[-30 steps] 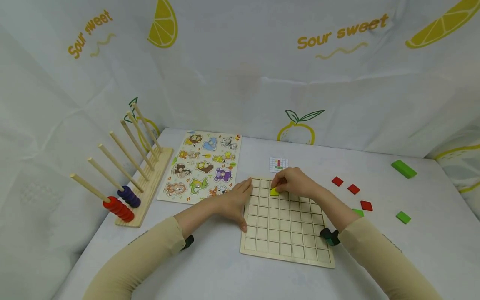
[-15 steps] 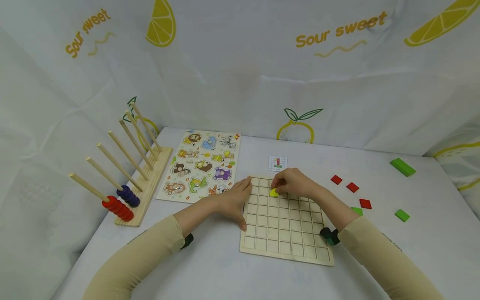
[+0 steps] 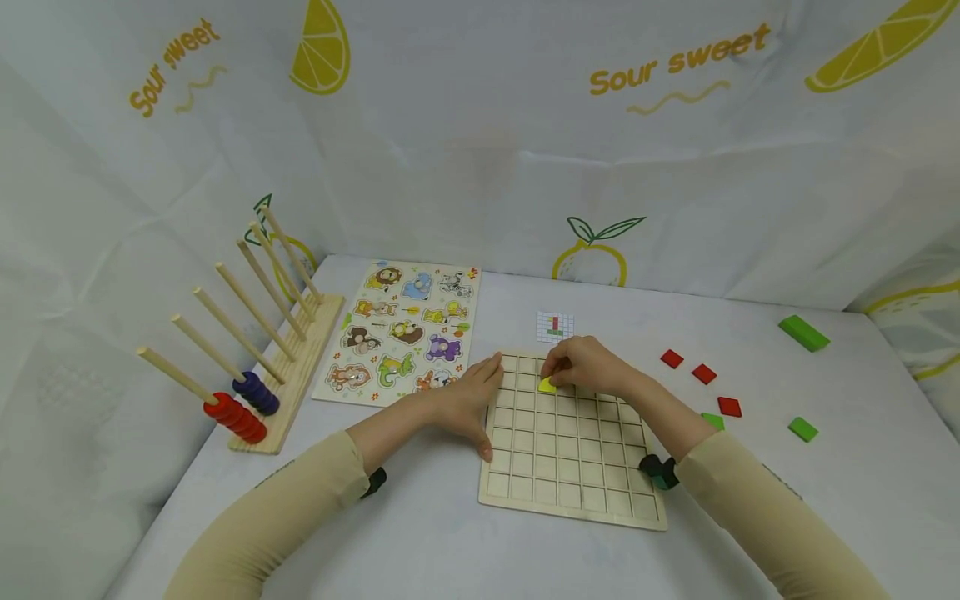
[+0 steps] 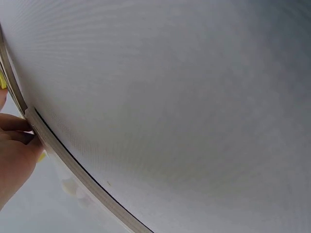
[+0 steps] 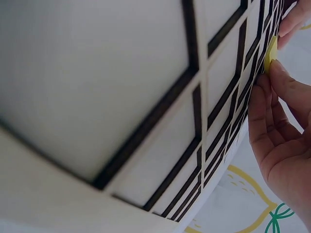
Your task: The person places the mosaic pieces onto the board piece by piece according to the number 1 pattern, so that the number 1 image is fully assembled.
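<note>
My right hand [image 3: 588,365] pinches a small yellow tile [image 3: 547,386] between thumb and fingers, low over the upper left part of a wooden grid board [image 3: 570,518]. In the right wrist view, the yellow tile [image 5: 270,56] stands tilted, its edge right at the grid. My left hand [image 3: 471,408] rests along the board's left side, fingers extended toward the top corner and thumb spread lower down the edge. The left wrist view catches only part of that hand [image 4: 17,155] beside the board's edge. Just behind the board lies a printed grid card [image 3: 555,327], partly overlapped by my right hand.
Right of the board lie red tiles [image 3: 703,374], a green tile [image 3: 803,429] and a longer green block [image 3: 804,333]; another green tile [image 3: 713,421] shows beside the right forearm. An animal puzzle board [image 3: 405,333] and a peg rack [image 3: 281,408] with red and purple rings stand left.
Both hands and the yellow tile keep nearly the same place on the board. The whole head view has shifted very slightly.
</note>
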### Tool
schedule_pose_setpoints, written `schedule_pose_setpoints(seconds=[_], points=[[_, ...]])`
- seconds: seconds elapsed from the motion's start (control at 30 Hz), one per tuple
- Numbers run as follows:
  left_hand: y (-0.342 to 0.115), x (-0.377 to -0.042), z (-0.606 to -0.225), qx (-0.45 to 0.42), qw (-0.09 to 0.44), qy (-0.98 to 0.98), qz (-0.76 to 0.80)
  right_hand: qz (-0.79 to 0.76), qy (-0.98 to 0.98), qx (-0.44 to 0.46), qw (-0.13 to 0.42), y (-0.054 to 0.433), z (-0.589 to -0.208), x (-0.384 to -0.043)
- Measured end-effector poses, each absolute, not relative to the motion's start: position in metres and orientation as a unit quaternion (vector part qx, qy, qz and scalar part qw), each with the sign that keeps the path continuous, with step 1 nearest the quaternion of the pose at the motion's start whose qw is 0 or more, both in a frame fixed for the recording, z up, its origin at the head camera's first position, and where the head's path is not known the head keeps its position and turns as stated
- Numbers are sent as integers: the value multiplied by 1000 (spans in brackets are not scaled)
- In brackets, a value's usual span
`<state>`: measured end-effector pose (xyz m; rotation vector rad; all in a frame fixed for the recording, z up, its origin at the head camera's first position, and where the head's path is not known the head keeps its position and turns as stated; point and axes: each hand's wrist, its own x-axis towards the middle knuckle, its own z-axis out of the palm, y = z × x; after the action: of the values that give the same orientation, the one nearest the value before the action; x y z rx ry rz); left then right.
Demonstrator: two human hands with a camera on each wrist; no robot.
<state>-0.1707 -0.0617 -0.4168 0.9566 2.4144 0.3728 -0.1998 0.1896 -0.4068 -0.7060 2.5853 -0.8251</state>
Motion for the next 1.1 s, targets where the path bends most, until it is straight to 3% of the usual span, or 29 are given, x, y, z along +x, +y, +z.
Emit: schedule_pose_setpoints(seconds=[0.73, 1.1], points=[[-64, -171, -415, 356, 256, 890, 129, -284, 910, -257, 159, 186, -405, -198], [-63, -171, -418, 354, 255, 889, 142, -281, 925, -213, 138, 214, -399, -204]])
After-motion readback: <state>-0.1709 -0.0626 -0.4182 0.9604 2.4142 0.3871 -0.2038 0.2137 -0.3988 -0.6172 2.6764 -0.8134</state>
